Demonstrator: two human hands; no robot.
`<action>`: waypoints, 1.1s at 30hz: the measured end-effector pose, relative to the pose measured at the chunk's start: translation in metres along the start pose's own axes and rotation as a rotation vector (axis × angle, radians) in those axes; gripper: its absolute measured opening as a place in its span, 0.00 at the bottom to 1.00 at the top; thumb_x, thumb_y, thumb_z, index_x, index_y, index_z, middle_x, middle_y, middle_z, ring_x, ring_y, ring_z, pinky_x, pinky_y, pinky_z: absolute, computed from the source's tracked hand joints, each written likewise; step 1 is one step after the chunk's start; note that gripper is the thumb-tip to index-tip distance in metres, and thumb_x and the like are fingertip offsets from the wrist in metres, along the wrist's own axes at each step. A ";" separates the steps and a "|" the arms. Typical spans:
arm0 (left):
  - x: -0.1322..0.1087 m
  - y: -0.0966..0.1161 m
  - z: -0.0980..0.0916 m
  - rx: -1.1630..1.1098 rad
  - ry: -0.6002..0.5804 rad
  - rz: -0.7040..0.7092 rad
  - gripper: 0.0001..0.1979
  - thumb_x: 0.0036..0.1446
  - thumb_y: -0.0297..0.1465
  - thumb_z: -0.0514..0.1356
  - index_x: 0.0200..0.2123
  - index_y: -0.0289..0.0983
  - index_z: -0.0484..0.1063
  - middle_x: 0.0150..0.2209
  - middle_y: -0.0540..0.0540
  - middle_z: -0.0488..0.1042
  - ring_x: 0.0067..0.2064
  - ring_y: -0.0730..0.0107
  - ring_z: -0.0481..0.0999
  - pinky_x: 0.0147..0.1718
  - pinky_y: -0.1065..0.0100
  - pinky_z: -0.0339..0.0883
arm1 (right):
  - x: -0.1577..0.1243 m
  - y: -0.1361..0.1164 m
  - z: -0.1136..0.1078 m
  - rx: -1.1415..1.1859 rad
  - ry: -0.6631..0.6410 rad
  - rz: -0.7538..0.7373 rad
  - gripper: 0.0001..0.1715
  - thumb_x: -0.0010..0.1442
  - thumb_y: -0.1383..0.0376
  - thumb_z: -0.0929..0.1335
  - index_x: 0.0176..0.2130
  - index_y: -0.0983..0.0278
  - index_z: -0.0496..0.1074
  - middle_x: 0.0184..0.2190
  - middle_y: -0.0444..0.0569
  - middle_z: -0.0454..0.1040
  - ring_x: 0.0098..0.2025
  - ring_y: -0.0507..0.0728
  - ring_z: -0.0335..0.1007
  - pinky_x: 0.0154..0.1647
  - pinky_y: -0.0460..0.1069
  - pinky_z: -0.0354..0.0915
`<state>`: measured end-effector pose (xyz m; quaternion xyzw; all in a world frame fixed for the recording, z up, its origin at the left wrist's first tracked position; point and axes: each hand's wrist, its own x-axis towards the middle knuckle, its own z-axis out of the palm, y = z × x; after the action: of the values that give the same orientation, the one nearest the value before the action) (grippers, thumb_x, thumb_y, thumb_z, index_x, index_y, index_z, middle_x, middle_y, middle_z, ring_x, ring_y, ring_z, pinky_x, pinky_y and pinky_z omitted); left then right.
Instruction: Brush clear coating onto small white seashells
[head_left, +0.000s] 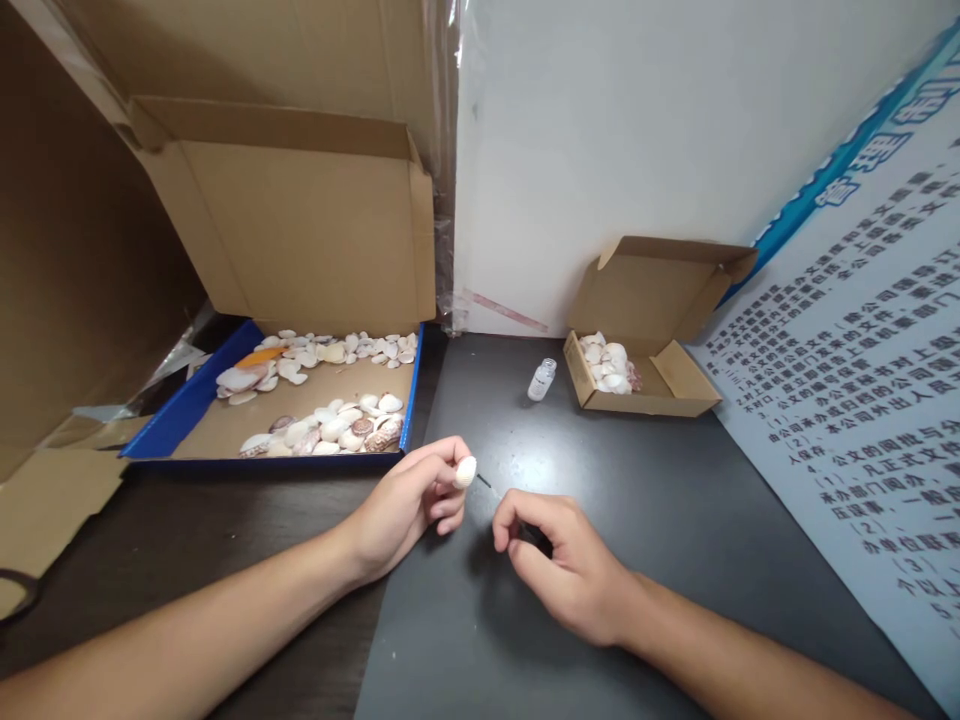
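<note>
My left hand (418,495) pinches a small white ribbed seashell (465,473) between thumb and fingertips, above the tabletop. Closed round the dark end of a small thin brush (486,482), my right hand (562,560) is just to the right of the shell. The brush has a dark tip and a clear stem, and its tip points toward the shell; whether they touch I cannot tell. Beyond both hands stands a small uncapped glass bottle (541,381) with a pale label.
At the back left, an open blue-sided cardboard box (217,425) holds several shells in two groups. A smaller open cardboard box (637,403) at the back right has white shells in its left part. A printed sheet (847,420) slants along the right side.
</note>
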<state>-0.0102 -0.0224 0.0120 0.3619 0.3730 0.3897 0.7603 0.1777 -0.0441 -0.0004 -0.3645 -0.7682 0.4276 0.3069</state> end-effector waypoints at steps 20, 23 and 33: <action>0.000 0.003 0.001 -0.045 -0.052 -0.073 0.04 0.53 0.26 0.52 0.26 0.37 0.60 0.21 0.56 0.53 0.19 0.79 0.52 0.20 0.74 0.54 | -0.002 0.002 0.001 -0.011 0.067 -0.037 0.13 0.58 0.73 0.59 0.43 0.61 0.59 0.29 0.42 0.62 0.29 0.53 0.58 0.30 0.47 0.57; 0.000 0.004 0.002 -0.029 -0.044 -0.086 0.04 0.52 0.26 0.52 0.26 0.37 0.60 0.21 0.56 0.53 0.18 0.79 0.52 0.18 0.75 0.53 | -0.004 0.001 0.001 -0.006 0.051 -0.110 0.11 0.60 0.71 0.60 0.44 0.61 0.59 0.29 0.42 0.62 0.29 0.53 0.58 0.29 0.48 0.58; 0.001 0.002 0.001 -0.044 -0.027 -0.051 0.05 0.53 0.24 0.52 0.26 0.37 0.59 0.21 0.56 0.53 0.19 0.80 0.53 0.20 0.74 0.53 | -0.004 0.002 0.002 0.032 0.116 0.023 0.07 0.60 0.71 0.60 0.36 0.60 0.54 0.26 0.40 0.56 0.25 0.51 0.50 0.25 0.46 0.51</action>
<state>-0.0096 -0.0215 0.0139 0.3404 0.3630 0.3732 0.7829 0.1785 -0.0474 -0.0034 -0.3926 -0.7380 0.4215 0.3515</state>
